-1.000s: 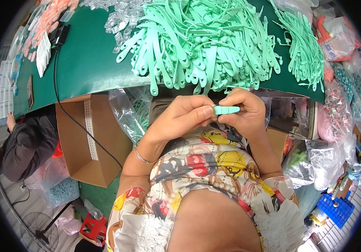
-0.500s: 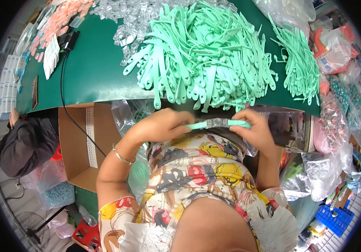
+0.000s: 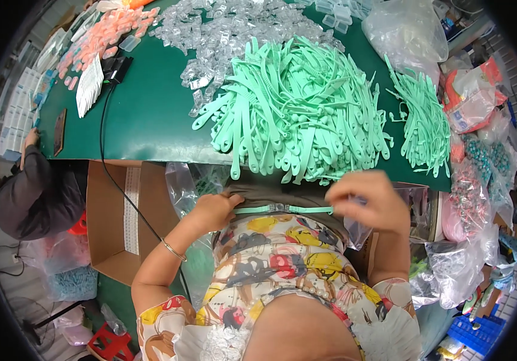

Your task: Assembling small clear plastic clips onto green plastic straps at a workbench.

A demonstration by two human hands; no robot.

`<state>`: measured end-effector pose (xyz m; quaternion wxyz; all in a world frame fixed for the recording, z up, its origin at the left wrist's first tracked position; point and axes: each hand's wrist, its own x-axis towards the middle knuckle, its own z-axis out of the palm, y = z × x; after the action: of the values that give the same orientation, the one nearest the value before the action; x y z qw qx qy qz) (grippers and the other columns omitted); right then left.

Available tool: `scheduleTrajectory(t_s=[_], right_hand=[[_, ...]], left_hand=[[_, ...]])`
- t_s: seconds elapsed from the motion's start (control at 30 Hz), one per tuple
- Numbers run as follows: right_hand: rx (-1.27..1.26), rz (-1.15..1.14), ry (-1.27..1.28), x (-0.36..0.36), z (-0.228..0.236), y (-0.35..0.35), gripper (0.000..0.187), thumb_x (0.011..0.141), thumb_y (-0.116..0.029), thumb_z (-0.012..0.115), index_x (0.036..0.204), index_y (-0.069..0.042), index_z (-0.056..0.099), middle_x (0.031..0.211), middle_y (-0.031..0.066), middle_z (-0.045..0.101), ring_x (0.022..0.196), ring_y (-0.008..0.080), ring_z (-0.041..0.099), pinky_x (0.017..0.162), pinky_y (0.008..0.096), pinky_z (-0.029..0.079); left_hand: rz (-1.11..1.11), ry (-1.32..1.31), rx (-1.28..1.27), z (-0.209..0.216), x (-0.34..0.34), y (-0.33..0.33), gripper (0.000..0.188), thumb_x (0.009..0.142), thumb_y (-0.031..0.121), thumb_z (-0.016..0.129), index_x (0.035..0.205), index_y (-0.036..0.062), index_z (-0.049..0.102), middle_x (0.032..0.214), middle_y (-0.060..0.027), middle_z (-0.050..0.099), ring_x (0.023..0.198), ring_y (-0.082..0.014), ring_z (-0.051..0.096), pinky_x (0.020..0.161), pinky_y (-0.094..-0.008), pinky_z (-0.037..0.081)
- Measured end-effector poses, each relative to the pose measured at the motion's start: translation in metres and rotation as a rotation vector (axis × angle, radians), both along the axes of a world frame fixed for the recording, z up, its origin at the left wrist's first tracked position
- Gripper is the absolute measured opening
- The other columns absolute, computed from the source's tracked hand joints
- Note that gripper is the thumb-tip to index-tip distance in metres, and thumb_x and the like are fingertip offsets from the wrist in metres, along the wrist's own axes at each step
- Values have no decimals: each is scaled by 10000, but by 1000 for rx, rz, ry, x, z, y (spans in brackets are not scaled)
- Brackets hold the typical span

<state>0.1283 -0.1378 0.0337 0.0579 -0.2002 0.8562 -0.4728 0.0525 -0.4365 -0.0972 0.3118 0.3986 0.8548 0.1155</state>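
Note:
A narrow mint-green strap point(image 3: 309, 210) with a clear plastic buckle point(image 3: 279, 208) at its middle stretches level across my lap, below the table's front edge. My left hand point(image 3: 213, 212) is closed, its fingertips pinching the strap's left end. At the right end, my right hand point(image 3: 371, 201) is curled and smeared by motion; whether its fingers grip the strap does not show. Just beyond my hands, a large heap of mint-green straps point(image 3: 306, 114) lies on the green table point(image 3: 156, 114). Clear buckles point(image 3: 216, 36) are piled behind and left of it.
A smaller strap bundle point(image 3: 421, 126) lies right of the heap. A black cable point(image 3: 103, 129) hangs past an open cardboard box point(image 3: 105, 222). Coral-coloured pieces point(image 3: 108, 33) lie far left. Filled plastic bags point(image 3: 469, 192) crowd the right side. Another person point(image 3: 30, 192) works at left.
My hands have spread apart, and more of the strap shows between them. The strap sits lower in the picture. My right hand has lifted and blurred; the whole view has shifted slightly.

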Motion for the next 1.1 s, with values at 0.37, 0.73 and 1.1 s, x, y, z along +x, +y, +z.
scheduleTrajectory(t_s=[0.37, 0.73, 1.1], right_hand=[[541, -413, 211, -190, -40, -24, 284, 757, -121, 584, 1023, -39, 525, 774, 124, 618, 688, 289, 582, 618, 344, 450], [-943, -321, -7, -127, 30, -3, 307, 766, -21, 496, 1066, 31, 450, 789, 70, 544, 637, 145, 533, 564, 265, 430], [-891, -539, 186, -54, 82, 149, 254, 786, -74, 493, 1018, 27, 467, 603, 0, 406, 439, 60, 317, 408, 206, 247]], left_hand=[[-93, 60, 244, 51, -5, 18, 371, 748, 216, 614, 1083, 87, 522, 911, -116, 572, 855, -312, 561, 726, -385, 457], [9, 559, 1005, 104, -98, 135, 306, 810, 158, 534, 1106, 86, 508, 1034, -128, 548, 1003, -292, 495, 873, -426, 364], [-167, 575, 567, 93, -94, 143, 369, 854, 256, 479, 1202, 133, 461, 1166, -95, 499, 1097, -265, 447, 974, -512, 244]])
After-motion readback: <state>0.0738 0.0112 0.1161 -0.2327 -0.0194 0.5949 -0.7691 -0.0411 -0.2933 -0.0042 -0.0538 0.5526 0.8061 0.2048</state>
